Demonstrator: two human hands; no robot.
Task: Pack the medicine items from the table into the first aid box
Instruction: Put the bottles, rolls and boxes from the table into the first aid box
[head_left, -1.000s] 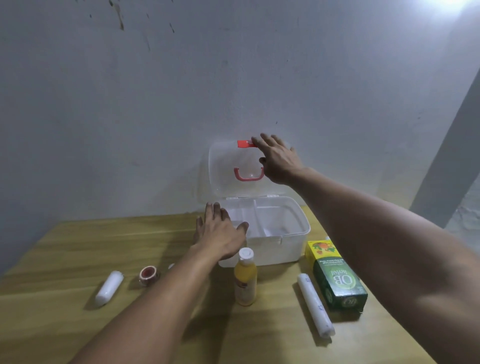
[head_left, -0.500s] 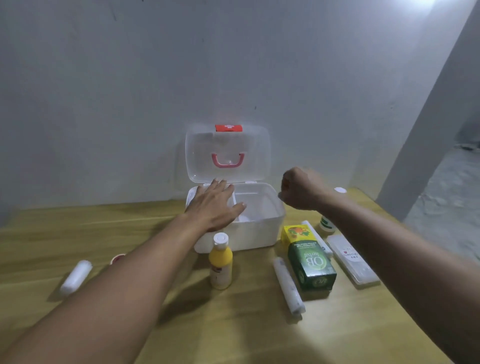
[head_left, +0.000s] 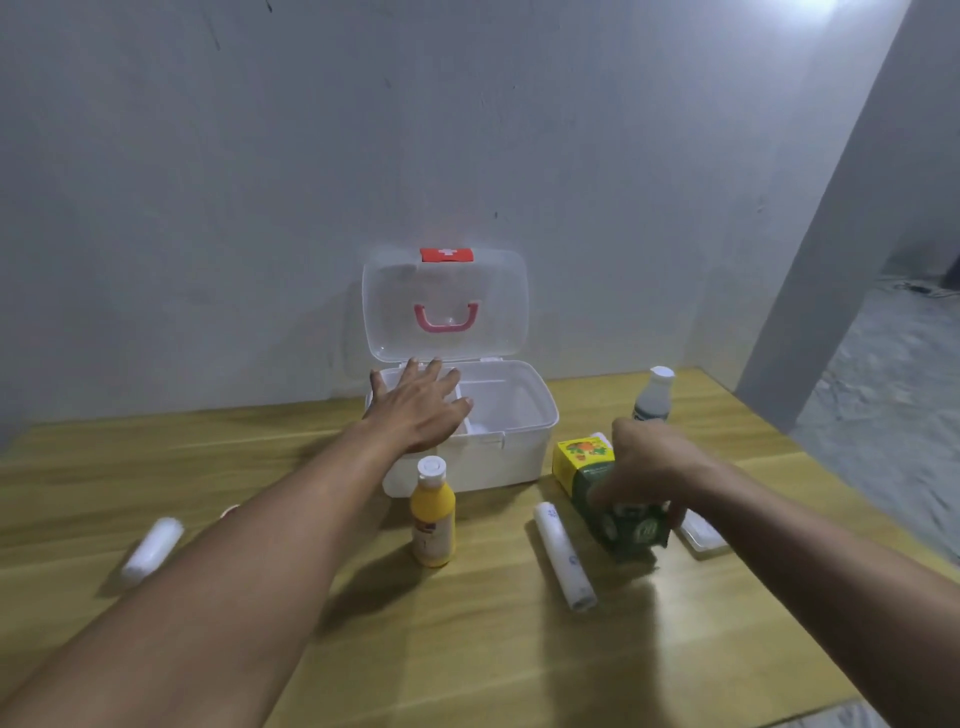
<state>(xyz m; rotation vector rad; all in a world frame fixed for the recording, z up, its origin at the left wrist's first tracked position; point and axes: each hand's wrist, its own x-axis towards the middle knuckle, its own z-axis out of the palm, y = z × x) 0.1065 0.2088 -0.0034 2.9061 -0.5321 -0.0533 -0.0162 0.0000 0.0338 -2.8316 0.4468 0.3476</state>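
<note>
My left hand (head_left: 421, 410) rests spread on the open box (head_left: 511, 447), center frame; my right hand (head_left: 649, 467) clamps the carton (head_left: 584, 460). Two bottles, two rolls.

One open box (head_left: 467, 441), two bottles, yellow (head_left: 432, 514) and grey-white (head_left: 653, 397), two white rolls (head_left: 152, 550) (head_left: 564, 560), one green-and-yellow carton (head_left: 582, 457), one flat clear case (head_left: 702, 535), two hands (head_left: 421, 410) (head_left: 649, 467).

Dim, bluish light with glare at upper right; motion blur smears the right hand (head_left: 655, 470), soft shadows below its fingers
</note>
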